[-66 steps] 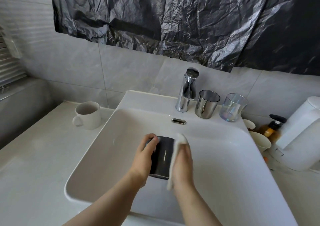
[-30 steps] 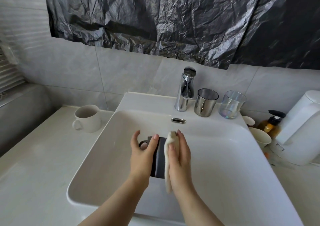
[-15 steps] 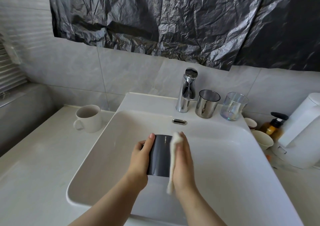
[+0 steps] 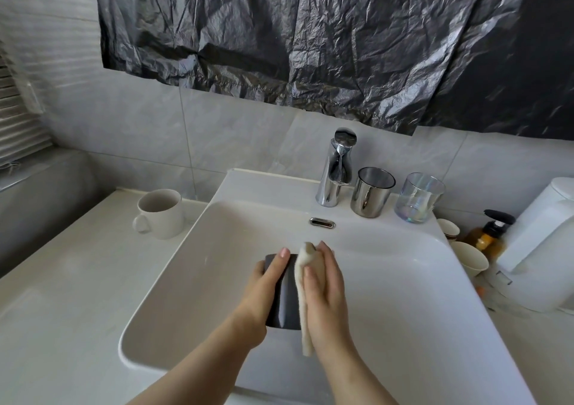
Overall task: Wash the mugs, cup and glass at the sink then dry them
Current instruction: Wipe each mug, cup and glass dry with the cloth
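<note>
Since a moment ago, both hands have turned the dark mug (image 4: 284,296) slightly, over the white sink (image 4: 403,280). On the bench (image 4: 62,296) stands a white mug (image 4: 160,213). Left hand (image 4: 261,292) grips the dark mug; right hand (image 4: 326,292) presses a pale cloth (image 4: 306,280) against it.

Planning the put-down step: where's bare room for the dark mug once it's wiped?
Most room: the counter left of the sink, in front of the white mug. The ledge left of the faucet is bare too. Crowded: right of the faucet stand the steel cup and glass; the right counter holds paper cups, a pump bottle and a white appliance.
</note>
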Motion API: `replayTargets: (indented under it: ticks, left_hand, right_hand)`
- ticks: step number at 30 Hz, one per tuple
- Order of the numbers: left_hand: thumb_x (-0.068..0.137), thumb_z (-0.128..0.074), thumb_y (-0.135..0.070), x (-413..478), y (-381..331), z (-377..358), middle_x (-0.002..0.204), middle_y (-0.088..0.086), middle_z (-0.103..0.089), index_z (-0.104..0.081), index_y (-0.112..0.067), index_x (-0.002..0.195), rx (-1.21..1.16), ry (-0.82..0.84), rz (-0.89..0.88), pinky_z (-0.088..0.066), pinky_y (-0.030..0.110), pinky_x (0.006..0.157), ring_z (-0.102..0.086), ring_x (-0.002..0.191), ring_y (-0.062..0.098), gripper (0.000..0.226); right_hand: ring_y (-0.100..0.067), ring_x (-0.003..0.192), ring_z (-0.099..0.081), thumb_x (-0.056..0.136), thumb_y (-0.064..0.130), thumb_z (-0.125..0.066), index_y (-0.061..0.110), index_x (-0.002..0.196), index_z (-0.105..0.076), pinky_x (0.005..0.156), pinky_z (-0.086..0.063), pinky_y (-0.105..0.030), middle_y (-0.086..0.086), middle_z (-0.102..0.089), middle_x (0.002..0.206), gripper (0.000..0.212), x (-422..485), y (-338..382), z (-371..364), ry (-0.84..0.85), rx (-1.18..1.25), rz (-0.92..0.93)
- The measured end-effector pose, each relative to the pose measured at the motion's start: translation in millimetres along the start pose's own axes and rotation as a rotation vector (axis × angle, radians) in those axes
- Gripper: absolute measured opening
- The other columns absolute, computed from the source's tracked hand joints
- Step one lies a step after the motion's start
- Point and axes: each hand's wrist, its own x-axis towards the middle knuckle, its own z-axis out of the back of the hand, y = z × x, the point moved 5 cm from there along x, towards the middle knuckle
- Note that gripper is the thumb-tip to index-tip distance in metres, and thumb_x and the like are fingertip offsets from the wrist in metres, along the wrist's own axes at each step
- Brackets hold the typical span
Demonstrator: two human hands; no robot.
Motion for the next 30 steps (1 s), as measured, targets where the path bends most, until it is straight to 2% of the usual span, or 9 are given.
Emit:
replayTargets:
  ticks: [4, 6, 9, 12, 15, 18, 20, 24, 30]
  left_hand:
    - [0.056, -0.066, -0.078, 0.0, 3.6, -3.4, 0.110, 0.009, -0.070, -0.063, -0.017, 0.118, -0.045, 0.064, 0.028, -0.053, 0.036, 0.083, -0.067, 0.098, 0.025, 0.086]
    - [0.049, -0.065, -0.082, 1.5, 5.0, -1.3, 0.113, 0.010, -0.069, -0.060, -0.018, 0.122, -0.061, 0.045, 0.032, -0.053, 0.038, 0.085, -0.067, 0.102, 0.027, 0.097]
    - [0.052, -0.066, -0.080, 1.2, 3.0, 1.2, 0.113, 0.016, -0.068, -0.061, -0.015, 0.121, -0.135, 0.043, 0.038, -0.052, 0.038, 0.081, -0.067, 0.099, 0.029, 0.095]
    - [0.062, -0.063, -0.075, 0.0, 2.6, -1.2, 0.110, 0.014, -0.070, -0.064, -0.013, 0.119, -0.150, 0.084, 0.022, -0.050, 0.036, 0.080, -0.067, 0.098, 0.028, 0.084]
    - [0.067, -0.059, -0.075, -0.7, 1.6, -5.3, 0.106, 0.010, -0.071, -0.066, -0.015, 0.115, -0.126, 0.087, -0.026, -0.050, 0.034, 0.079, -0.067, 0.097, 0.025, 0.078]
    - [0.066, -0.050, -0.069, -0.6, -1.2, -3.6, 0.102, 0.014, -0.072, -0.069, -0.012, 0.107, -0.163, 0.106, -0.026, -0.051, 0.038, 0.084, -0.068, 0.092, 0.026, 0.072]
    - [0.065, -0.051, -0.068, 0.0, -2.2, -1.1, 0.104, 0.015, -0.072, -0.069, -0.012, 0.109, -0.151, 0.130, -0.009, -0.051, 0.039, 0.085, -0.068, 0.092, 0.027, 0.074]
    - [0.069, -0.045, -0.062, -4.2, -1.5, -6.7, 0.087, 0.004, -0.074, -0.069, -0.015, 0.100, -0.091, 0.202, -0.027, -0.050, 0.029, 0.071, -0.070, 0.075, 0.016, 0.062]
    - [0.045, -0.066, -0.082, 1.2, 1.2, 1.3, 0.106, 0.009, -0.069, -0.059, -0.017, 0.115, 0.028, 0.038, -0.008, -0.052, 0.040, 0.087, -0.068, 0.094, 0.025, 0.095]
  right_hand:
    - [-0.027, 0.094, -0.069, 0.090, 0.051, -0.053, 0.016, 0.104, -0.070, 0.092, -0.052, -0.045, -0.006, -0.074, 0.098, 0.041, 1.7, -17.9, 2.7, -0.019, 0.433, -0.490]
    - [-0.017, 0.104, -0.066, 0.085, 0.062, -0.051, 0.028, 0.110, -0.068, 0.097, -0.048, -0.042, 0.004, -0.071, 0.110, 0.046, 2.8, -13.6, -2.7, 0.036, 0.406, -0.403]
    - [0.011, 0.127, -0.039, 0.079, 0.061, -0.047, 0.057, 0.117, -0.046, 0.113, -0.028, -0.029, 0.035, -0.044, 0.132, 0.038, -5.8, 4.9, -10.5, 0.141, 0.202, -0.104]
    - [-0.003, 0.110, -0.058, 0.086, 0.052, -0.059, 0.038, 0.105, -0.065, 0.101, -0.044, -0.032, 0.018, -0.064, 0.115, 0.024, -0.2, 0.6, 2.5, 0.015, 0.320, -0.203]
    - [-0.022, 0.087, -0.067, 0.086, 0.054, -0.059, 0.016, 0.095, -0.069, 0.079, -0.052, -0.037, -0.003, -0.072, 0.092, 0.040, 0.7, -7.3, 3.6, -0.006, 0.477, -0.414]
    - [0.004, 0.114, -0.054, 0.078, 0.055, -0.055, 0.037, 0.121, -0.057, 0.104, -0.040, -0.031, 0.018, -0.059, 0.125, 0.047, -3.1, 0.0, -5.0, 0.109, 0.316, -0.206]
    - [0.011, 0.119, -0.047, 0.078, 0.054, -0.051, 0.042, 0.127, -0.050, 0.110, -0.034, -0.030, 0.027, -0.052, 0.129, 0.051, -3.0, 1.0, -6.3, 0.107, 0.227, -0.160]
    - [-0.023, 0.097, -0.067, 0.088, 0.062, -0.049, 0.018, 0.105, -0.067, 0.089, -0.053, -0.042, -0.004, -0.071, 0.103, 0.051, 2.0, -10.9, 5.7, -0.014, 0.433, -0.461]
    - [0.002, 0.115, -0.050, 0.070, 0.059, -0.054, 0.049, 0.110, -0.051, 0.094, -0.040, -0.025, 0.016, -0.053, 0.123, 0.042, -4.0, 4.1, -4.1, 0.063, 0.218, -0.135]
